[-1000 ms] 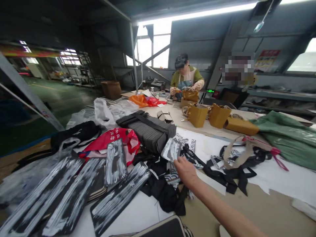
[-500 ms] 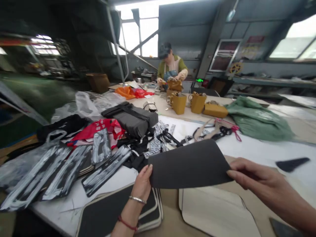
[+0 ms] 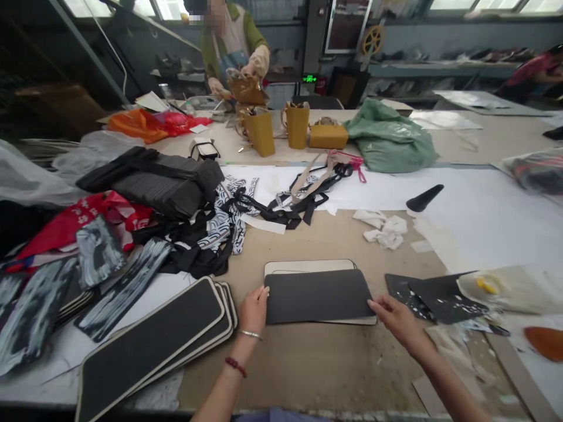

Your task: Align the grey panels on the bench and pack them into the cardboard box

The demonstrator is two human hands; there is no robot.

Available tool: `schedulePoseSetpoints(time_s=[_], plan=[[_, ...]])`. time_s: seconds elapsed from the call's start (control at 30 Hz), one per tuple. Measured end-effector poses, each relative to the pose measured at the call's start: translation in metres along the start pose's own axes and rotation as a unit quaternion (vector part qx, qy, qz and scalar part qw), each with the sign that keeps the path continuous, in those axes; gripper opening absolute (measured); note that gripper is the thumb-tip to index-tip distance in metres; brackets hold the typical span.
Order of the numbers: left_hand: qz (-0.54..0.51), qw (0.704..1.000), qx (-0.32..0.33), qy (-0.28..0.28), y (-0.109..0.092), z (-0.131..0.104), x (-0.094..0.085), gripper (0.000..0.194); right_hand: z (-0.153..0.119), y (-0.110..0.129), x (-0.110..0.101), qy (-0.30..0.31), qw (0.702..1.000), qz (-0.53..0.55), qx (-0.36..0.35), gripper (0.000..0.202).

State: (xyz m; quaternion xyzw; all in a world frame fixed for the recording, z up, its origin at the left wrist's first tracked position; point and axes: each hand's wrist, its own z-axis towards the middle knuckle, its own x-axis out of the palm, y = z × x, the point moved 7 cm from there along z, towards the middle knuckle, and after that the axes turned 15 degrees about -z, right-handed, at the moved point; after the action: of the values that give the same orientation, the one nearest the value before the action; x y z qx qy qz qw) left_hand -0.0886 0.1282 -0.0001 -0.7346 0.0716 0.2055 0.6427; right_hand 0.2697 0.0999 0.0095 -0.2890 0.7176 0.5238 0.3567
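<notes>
A thin black panel point(image 3: 317, 296) with rounded upper corners lies over cream panels point(image 3: 310, 266), whose edges show above and below it. My left hand point(image 3: 254, 309) pinches its left edge between thumb and fingers. On the opposite side, my right hand point(image 3: 396, 316) pinches the lower right corner. Whether the black panel rests fully on the cream ones, I cannot tell. To the left, a fanned stack of black panels with cream borders point(image 3: 153, 337) sits near the table's front edge. Black strips smeared with white point(image 3: 125, 288) lie beyond that stack.
Black and patterned straps point(image 3: 224, 217) lie beside a dark grey bundle point(image 3: 153, 179). Crumpled white paper point(image 3: 387, 230), a black tapered piece point(image 3: 424, 198) and white-flecked black sheets point(image 3: 440, 296) are to the right. Across the table, a person point(image 3: 235, 50) handles a mustard bag point(image 3: 247, 91).
The black panel, held up and slightly bent before, has come down flat over the cream panels, with both hands still on it. My view has tilted down and turned right.
</notes>
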Motion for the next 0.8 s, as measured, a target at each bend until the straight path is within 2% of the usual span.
schedulePoseSetpoints(time_s=[0.1,0.2,0.47,0.6,0.8], plan=[[0.054,0.998,-0.008,0.011,0.003,0.008,0.023,0.023,0.006,-0.025,0.013,-0.022,0.999,-0.035,0.008,0.039],[0.065,0.998,-0.017,0.000,0.006,0.014,0.031,0.021,0.010,-0.036,0.020,-0.035,0.997,-0.073,0.014,0.038],[0.151,0.988,-0.045,0.000,0.011,0.015,0.036,0.032,0.014,-0.048,0.034,-0.010,0.994,-0.105,0.017,0.033],[0.189,0.981,-0.046,0.000,0.011,0.015,0.037,0.031,0.014,-0.047,0.036,-0.001,0.994,-0.105,0.009,0.032],[0.193,0.980,-0.036,-0.009,0.011,0.014,0.037,0.030,0.014,-0.044,0.033,-0.012,0.994,-0.107,-0.003,0.032]])
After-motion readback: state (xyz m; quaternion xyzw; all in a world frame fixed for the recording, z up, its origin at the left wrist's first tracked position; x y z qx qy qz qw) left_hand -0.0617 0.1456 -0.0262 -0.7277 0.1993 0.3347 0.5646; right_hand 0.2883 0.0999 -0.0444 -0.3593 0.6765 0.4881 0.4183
